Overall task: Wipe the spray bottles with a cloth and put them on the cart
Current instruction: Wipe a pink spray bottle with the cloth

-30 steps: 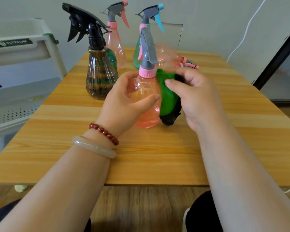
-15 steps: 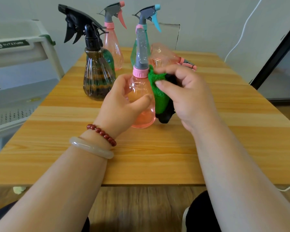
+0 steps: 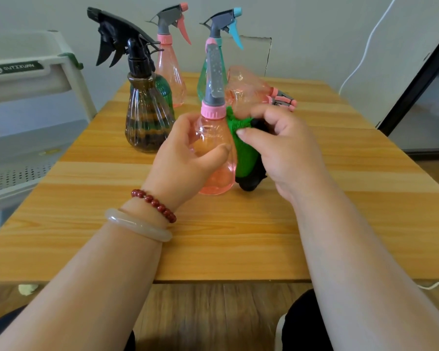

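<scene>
I was mid-wipe; I saw no bottle on the cart (image 3: 36,79).
My left grip (image 3: 185,158) wrapped the pink bottle (image 3: 217,177); my right grip (image 3: 284,150) pinched the cloth (image 3: 245,153).

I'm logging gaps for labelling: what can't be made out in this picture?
Head view, green bottle: mostly hidden behind the brown bottle.
Head view, cart: cut off by the left edge.
Head view, where the cloth meets the held pink bottle: partly covered by the right hand.
Head view, lying pink bottle: partly behind that bottle's sprayer.
</scene>
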The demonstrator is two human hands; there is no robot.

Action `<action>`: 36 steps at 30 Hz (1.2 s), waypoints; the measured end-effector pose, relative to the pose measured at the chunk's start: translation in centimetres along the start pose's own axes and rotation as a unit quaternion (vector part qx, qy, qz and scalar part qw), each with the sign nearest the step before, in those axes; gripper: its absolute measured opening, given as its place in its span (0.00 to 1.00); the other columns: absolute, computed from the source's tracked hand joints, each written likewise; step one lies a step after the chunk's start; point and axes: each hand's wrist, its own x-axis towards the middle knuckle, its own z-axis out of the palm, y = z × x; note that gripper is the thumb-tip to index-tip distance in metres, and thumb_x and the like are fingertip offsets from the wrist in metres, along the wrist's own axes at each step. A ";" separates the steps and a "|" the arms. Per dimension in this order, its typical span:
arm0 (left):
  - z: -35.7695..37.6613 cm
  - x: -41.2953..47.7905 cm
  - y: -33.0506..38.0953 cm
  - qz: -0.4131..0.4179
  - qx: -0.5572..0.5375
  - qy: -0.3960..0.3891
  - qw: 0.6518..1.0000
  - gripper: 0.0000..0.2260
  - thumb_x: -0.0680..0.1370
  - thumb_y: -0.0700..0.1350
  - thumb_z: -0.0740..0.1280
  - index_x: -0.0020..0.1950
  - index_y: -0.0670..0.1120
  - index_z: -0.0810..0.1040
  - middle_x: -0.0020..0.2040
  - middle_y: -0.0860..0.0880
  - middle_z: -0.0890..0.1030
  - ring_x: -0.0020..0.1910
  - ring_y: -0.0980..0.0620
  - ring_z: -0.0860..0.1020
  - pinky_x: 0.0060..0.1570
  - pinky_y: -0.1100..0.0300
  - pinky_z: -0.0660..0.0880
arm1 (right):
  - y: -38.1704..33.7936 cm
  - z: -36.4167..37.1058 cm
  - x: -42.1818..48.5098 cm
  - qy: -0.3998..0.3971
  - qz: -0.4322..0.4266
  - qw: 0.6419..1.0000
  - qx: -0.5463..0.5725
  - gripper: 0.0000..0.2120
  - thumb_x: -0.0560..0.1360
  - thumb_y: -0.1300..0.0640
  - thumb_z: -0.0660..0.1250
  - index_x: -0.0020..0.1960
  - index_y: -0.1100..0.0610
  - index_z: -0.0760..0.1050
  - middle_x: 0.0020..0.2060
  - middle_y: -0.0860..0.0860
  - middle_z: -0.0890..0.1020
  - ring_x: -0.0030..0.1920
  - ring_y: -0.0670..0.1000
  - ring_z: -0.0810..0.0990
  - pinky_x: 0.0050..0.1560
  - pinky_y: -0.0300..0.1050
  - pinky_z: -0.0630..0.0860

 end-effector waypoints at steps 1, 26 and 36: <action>0.0 0.0 0.0 -0.002 -0.002 -0.002 1.000 0.19 0.76 0.48 0.73 0.64 0.49 0.72 0.53 0.55 0.81 0.51 0.59 0.80 0.56 0.51 0.79 | 0.3 -0.2 0.0 -0.002 0.021 1.000 -0.023 0.13 0.73 0.64 0.70 0.43 0.45 0.81 0.44 0.43 0.84 0.48 0.43 0.82 0.51 0.44 0.79; 0.0 -0.4 1.7 -0.085 -0.205 0.042 0.974 0.08 0.79 0.54 0.65 0.55 0.54 0.79 0.42 0.56 0.82 0.41 0.56 0.81 0.37 0.57 0.78 | -0.4 3.3 -1.8 0.080 -0.110 0.988 -0.066 0.13 0.83 0.55 0.61 0.65 0.53 0.77 0.47 0.40 0.82 0.45 0.35 0.78 0.48 0.29 0.71; 0.2 -0.6 2.0 -0.079 -0.195 0.044 0.977 0.07 0.80 0.52 0.63 0.53 0.53 0.79 0.42 0.54 0.82 0.40 0.54 0.81 0.37 0.58 0.77 | -0.3 3.2 -2.0 0.100 -0.110 0.987 -0.067 0.09 0.83 0.56 0.61 0.53 0.56 0.80 0.37 0.44 0.82 0.35 0.37 0.75 0.38 0.27 0.69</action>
